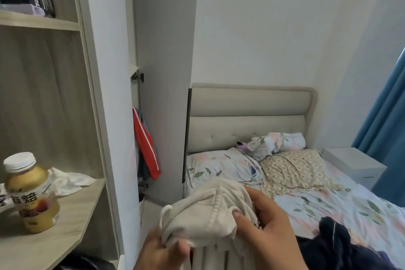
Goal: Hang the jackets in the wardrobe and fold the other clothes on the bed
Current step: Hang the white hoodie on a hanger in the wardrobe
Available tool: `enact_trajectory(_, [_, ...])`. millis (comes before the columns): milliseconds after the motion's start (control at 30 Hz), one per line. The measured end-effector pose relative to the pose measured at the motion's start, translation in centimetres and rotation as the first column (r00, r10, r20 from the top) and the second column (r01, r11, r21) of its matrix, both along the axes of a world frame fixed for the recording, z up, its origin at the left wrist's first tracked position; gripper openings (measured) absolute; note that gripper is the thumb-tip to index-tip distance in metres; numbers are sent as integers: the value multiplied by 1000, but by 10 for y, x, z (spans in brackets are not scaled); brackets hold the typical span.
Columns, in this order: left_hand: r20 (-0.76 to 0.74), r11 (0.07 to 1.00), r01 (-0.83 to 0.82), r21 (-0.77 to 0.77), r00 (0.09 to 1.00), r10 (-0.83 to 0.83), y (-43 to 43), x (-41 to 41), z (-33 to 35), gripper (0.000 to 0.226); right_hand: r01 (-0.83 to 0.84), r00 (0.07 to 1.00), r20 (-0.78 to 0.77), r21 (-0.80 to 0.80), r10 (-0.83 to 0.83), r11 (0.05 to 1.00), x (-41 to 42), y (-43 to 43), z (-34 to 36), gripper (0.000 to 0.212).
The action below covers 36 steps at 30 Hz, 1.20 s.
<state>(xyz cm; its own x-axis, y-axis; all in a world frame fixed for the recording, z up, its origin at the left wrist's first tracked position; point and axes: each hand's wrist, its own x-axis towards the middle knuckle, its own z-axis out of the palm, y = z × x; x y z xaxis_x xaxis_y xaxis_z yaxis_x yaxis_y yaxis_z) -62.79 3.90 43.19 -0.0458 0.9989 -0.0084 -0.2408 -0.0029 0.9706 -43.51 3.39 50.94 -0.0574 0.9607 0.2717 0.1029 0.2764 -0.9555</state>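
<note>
I hold a cream-white garment [210, 208] with a drawstring, bunched up in front of me at the bottom centre. My left hand [162, 252] grips its lower edge between thumb and fingers. My right hand [265, 228] pinches its ribbed hem from the right. A dark navy garment [341, 241] lies crumpled on the bed [350, 204] at the lower right. A red jacket with white stripes [146, 147] hangs inside the wardrobe [109, 94], whose door [164, 72] stands open.
A shelf unit [43, 221] at the left carries a yellow drink bottle [30, 193] and a crumpled white cloth [70, 180]. Pillows [291, 166] lie at the padded headboard. A white nightstand [355, 166] and a blue curtain [383, 116] stand at the right.
</note>
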Motion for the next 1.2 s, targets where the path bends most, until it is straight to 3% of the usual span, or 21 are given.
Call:
enact_trajectory(133, [30, 961, -242, 135, 970, 240, 19, 2, 31, 19, 3, 1000, 31, 20, -4, 1000, -27, 25, -6, 41])
enact_trajectory(233, [43, 957, -242, 160, 970, 238, 35, -4, 39, 33, -39, 999, 26, 3, 38, 999, -34, 43, -9, 40])
enact_trajectory(367, [42, 946, -291, 141, 957, 288, 60, -8, 42, 32, -58, 998, 29, -12, 58, 998, -34, 75, -18, 47])
enact_trajectory(467, [-12, 938, -320, 133, 946, 325, 87, -11, 39, 48, -80, 996, 34, -28, 81, 996, -32, 107, -25, 48])
enact_trajectory(700, [-88, 914, -383, 136, 914, 396, 150, -6, 52, 19, -193, 981, -24, -25, 192, 981, -33, 203, -39, 40])
enact_trajectory(733, [-106, 904, -404, 137, 902, 419, 160, -7, 53, 23, -215, 976, -34, -22, 214, 976, -34, 216, -40, 40])
enact_trajectory(800, [-138, 889, -441, 128, 879, 456, 174, -14, 49, 59, -237, 971, -31, 2, 237, 972, -39, 243, -42, 44])
enact_trajectory(867, [-158, 874, -477, 90, 860, 486, 190, -20, 51, 65, -243, 969, -44, 17, 243, 970, -47, 265, -45, 46])
enact_trajectory(1000, [-85, 839, -543, 32, 835, 544, 227, -28, 50, 19, -260, 963, -61, 16, 261, 965, -64, 300, -52, 45])
enact_trajectory(1033, [-56, 834, -552, 12, 832, 551, 235, -33, 49, 18, -263, 963, -57, 19, 264, 965, -68, 308, -53, 46])
enact_trajectory(1200, [13, 822, -567, 41, 823, 567, 273, -61, 47, 44, -314, 948, -38, 53, 316, 948, -88, 350, -47, 48])
